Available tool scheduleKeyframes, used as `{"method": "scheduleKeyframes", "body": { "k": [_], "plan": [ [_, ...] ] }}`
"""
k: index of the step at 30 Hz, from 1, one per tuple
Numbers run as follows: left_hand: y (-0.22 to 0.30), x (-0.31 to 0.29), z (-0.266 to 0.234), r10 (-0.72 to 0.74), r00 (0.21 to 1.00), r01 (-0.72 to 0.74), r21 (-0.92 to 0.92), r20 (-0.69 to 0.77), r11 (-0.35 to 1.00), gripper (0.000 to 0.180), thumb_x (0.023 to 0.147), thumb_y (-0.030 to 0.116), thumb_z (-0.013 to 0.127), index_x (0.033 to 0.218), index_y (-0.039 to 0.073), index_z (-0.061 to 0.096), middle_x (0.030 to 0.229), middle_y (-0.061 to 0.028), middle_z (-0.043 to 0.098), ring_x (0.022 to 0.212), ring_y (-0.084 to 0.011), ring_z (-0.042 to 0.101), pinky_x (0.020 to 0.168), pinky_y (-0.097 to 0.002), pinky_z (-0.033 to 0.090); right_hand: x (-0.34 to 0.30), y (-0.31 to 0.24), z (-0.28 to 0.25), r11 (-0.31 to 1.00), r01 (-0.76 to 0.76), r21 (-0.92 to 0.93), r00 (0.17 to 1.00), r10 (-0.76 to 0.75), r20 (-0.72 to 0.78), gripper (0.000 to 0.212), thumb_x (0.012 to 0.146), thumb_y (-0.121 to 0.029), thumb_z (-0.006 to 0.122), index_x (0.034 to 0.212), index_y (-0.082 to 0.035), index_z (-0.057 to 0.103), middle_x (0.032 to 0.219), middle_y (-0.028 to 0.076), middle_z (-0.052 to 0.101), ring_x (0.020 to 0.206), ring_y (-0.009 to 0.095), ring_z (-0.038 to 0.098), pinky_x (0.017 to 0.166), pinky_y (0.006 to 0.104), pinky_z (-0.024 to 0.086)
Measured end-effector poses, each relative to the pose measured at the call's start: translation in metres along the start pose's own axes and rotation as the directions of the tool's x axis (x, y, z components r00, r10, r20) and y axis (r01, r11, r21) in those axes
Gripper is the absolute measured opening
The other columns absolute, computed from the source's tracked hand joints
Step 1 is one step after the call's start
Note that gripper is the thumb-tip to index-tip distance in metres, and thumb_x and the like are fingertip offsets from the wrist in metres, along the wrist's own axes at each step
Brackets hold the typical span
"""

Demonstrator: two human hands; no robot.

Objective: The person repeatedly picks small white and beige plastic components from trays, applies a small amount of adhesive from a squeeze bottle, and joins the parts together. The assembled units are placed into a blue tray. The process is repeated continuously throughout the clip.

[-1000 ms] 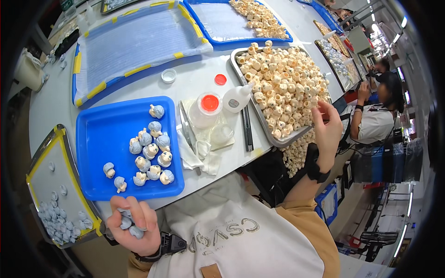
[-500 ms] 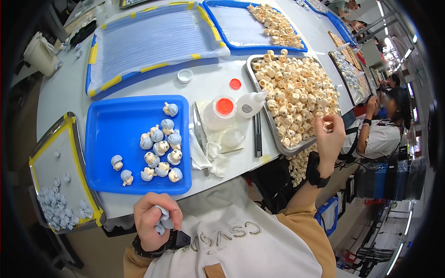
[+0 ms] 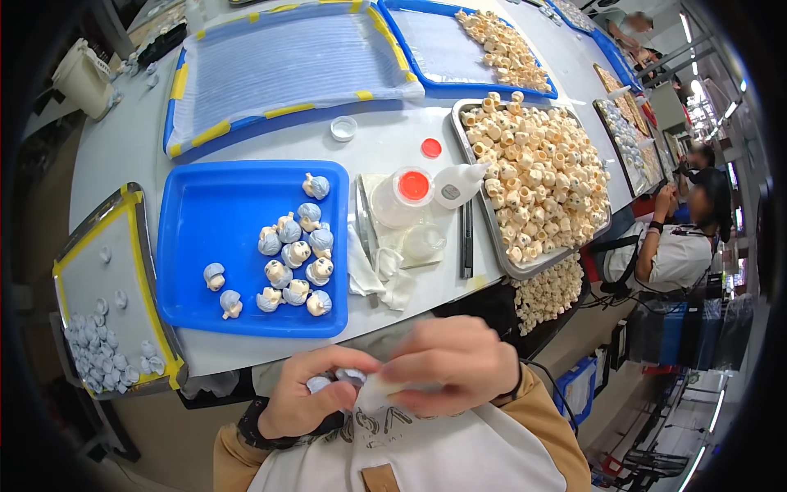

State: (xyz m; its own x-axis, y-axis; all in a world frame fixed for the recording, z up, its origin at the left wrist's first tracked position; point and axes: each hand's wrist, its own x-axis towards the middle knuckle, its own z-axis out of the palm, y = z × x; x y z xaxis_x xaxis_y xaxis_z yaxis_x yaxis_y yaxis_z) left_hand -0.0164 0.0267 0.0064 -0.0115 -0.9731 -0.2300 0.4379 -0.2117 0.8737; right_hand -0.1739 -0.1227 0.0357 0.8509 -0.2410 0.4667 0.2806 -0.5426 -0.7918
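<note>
In front of my apron both hands are brought together. My left hand is closed around pale blue doll hair pieces, which show between thumb and fingers. Right beside it, my right hand is closed in a pinch, smeared by motion. A cream doll head seems to be at its fingertips, mostly hidden. Beyond my left hand lies a blue tray holding several doll heads with blue hair. Bare cream doll heads fill the metal tray at the right.
Between the trays stand a red-capped bottle, a white squeeze bottle and a black pen-like tool, near crumpled tissue. A yellow-taped tray at the left holds more hair pieces. A co-worker sits at the right.
My right hand has left the metal tray and come down left to my left hand. The left hand has shifted slightly right and turned. The view has shifted a little.
</note>
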Motion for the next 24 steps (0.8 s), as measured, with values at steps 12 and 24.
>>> {"method": "scheduleKeyframes", "body": {
  "k": [12,24],
  "plan": [
    [-0.012,-0.006,-0.014,0.041,0.998,-0.038,-0.069,0.049,0.997,0.031,0.087,0.028,0.06,0.097,-0.002,0.06,0.081,-0.0041,0.061,0.066,-0.0084,0.056,0.058,-0.0229,0.043,0.01,0.001,0.018,0.999,0.041,-0.031,0.999,-0.04,0.032,0.028,0.072,-0.008,0.07,0.099,0.0,0.066,0.086,0.008,0.059,0.067,0.017,0.054,0.056,0.0285,0.043],
    [-0.002,-0.005,-0.017,0.006,0.999,-0.012,-0.165,-0.037,0.986,0.043,0.086,0.017,0.04,0.118,-0.008,0.054,0.082,-0.0126,0.062,0.065,-0.0131,0.054,0.061,-0.0254,0.045,0.003,0.005,-0.038,0.726,-0.467,-0.505,0.867,0.262,-0.425,0.027,0.066,0.004,0.066,0.092,0.0,0.063,0.084,0.012,0.06,0.07,0.023,0.058,0.062,0.0298,0.046]
  ]
}}
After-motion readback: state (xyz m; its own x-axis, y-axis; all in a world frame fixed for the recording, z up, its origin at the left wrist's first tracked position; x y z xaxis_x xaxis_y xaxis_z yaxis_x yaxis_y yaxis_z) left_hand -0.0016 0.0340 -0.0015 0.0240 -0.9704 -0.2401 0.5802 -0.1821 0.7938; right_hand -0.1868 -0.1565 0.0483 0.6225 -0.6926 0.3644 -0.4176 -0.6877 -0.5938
